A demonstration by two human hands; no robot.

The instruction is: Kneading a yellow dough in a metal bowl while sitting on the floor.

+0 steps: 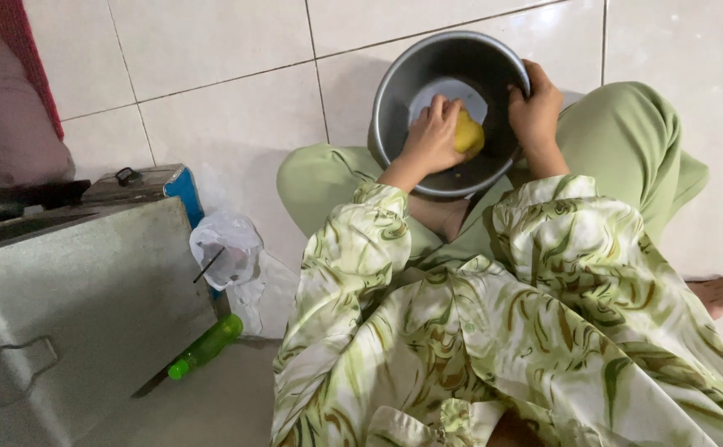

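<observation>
One metal pot (395, 91) holds a yellow sponge (470, 135); both hands grip.

One head-worn camera looks steeply down from close above the seated person's lap onto the tiled floor (229, 50). The metal pot (395, 83) sits near twelve o'clock, a steel box (72, 306) toward eight o'clock. No second view.
</observation>
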